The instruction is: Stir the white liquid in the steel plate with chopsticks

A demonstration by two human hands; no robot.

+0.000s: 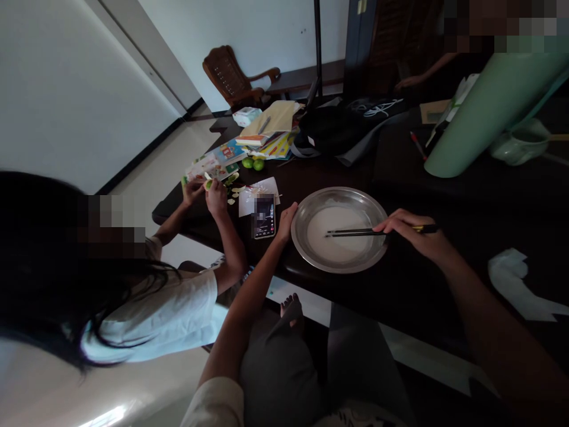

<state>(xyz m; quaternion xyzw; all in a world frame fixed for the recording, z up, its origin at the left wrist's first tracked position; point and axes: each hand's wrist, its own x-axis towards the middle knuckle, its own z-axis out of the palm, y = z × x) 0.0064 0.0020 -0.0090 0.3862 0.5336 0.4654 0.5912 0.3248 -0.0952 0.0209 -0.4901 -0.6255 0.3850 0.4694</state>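
A round metal basin (302, 230) sits on the dark table, with a milky white liquid (335, 246) in its bottom. At the basin's left side, my left hand (287, 224) holds the rim; part of its fingers is hidden. My right hand (411, 231) is closed around a pair of dark chopsticks (355, 232) above the basin's right edge. Their tips point left and reach into the liquid. Just left of my left hand, a lit phone (265, 216) lies partly over a white sheet of paper (247, 201).
On the left, another person's hands (216, 196) hold a green fruit over peelings. Green fruits (253, 163), books (271, 127) and a black bag (331, 127) lie farther back. A large green cylinder (484, 112), a glass cup (524, 142) and crumpled tissue (511, 276) are on the right.
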